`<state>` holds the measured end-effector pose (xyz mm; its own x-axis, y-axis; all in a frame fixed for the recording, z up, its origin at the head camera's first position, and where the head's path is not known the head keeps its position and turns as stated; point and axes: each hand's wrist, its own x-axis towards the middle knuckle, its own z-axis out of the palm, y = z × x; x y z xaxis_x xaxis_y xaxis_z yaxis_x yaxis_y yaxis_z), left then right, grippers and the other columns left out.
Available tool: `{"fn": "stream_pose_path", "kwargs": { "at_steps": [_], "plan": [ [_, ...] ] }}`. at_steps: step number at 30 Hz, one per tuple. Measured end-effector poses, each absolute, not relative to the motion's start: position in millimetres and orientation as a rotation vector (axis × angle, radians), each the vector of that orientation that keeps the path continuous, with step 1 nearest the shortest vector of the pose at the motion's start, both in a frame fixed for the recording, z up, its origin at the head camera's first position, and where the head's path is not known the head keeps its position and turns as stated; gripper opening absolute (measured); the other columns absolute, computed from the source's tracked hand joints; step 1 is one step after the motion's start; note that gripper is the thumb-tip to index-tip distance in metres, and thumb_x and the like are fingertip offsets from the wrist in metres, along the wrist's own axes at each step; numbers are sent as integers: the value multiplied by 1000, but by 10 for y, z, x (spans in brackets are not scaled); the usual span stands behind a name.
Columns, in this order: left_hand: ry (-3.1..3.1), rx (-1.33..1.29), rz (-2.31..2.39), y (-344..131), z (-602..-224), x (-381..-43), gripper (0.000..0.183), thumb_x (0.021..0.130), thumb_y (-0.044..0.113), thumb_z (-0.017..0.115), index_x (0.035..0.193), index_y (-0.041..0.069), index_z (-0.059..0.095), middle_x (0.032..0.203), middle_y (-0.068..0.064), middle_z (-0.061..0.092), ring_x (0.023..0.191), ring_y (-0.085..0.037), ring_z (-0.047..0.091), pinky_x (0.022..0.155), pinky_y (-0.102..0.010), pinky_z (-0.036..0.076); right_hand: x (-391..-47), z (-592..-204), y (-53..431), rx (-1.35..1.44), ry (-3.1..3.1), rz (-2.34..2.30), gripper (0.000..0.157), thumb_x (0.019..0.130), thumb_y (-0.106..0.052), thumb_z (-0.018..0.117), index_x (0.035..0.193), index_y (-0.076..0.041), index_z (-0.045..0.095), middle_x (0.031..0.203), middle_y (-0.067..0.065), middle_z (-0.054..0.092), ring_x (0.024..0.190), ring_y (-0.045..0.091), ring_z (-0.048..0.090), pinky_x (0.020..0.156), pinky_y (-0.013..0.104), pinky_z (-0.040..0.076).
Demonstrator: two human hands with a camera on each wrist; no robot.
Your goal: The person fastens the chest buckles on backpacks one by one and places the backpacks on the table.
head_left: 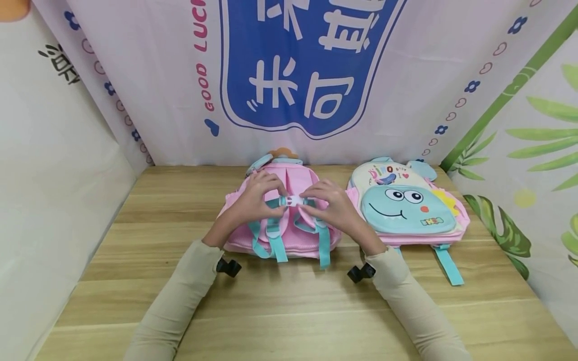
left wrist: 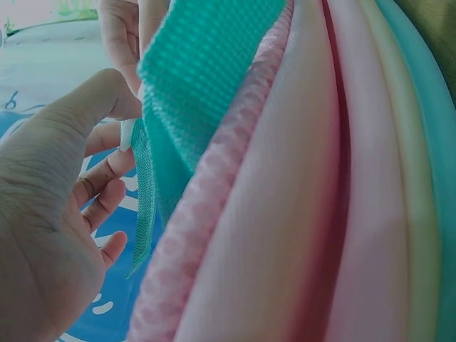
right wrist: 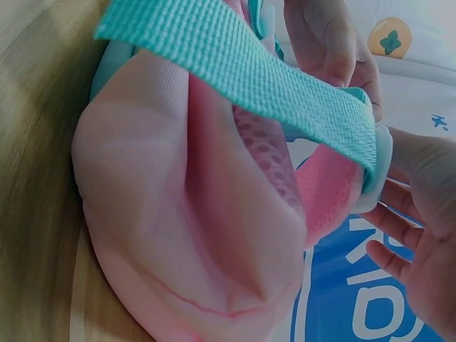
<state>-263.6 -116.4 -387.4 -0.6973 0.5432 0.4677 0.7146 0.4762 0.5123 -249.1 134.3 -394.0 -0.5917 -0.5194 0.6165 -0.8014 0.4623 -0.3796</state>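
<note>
A pink backpack [head_left: 300, 240] lies on the wooden table with its shoulder straps facing up. Over its middle, both hands hold a white plastic buckle [head_left: 294, 201] on teal webbing. My left hand [head_left: 258, 197] pinches the buckle's left end between thumb and fingers. At the right end, my right hand [head_left: 333, 204] does the same. Prongs show on the buckle's left part; whether the two parts are fully joined I cannot tell. In the right wrist view, a teal strap [right wrist: 242, 78] runs to a white plastic piece [right wrist: 382, 167] at the right fingers.
To the right lies a second backpack [head_left: 408, 210] with a blue dinosaur face, its teal strap [head_left: 449, 264] trailing onto the table [head_left: 289, 311]. A printed cloth [head_left: 180, 135] hangs behind the table's back edge. Teal strap ends [head_left: 324, 248] dangle from the pink backpack's front.
</note>
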Motion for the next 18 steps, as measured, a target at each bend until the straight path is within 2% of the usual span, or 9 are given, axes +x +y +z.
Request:
{"fn": "stream_pose_path", "kwargs": {
  "at_steps": [7,18],
  "plan": [
    [-2487,-1073,-1039,-1156,-3870,-2621,19,75,17,81,88,13,68,98,-4,69,111,-28,52,110,-65,28,-2486,-3939,1343,1126,-2277,869,25,80,-15,87,101,-5,80,100,9,78,101,26,65,93,44,52],
    [-2465,-1085,-1015,-1141,-3905,-2635,17,75,17,80,87,14,67,96,-2,68,108,-27,51,110,-67,26,-2494,-3946,1324,1151,-2227,827,24,78,-13,87,100,-4,79,98,9,78,97,26,66,90,42,53]
  ]
}}
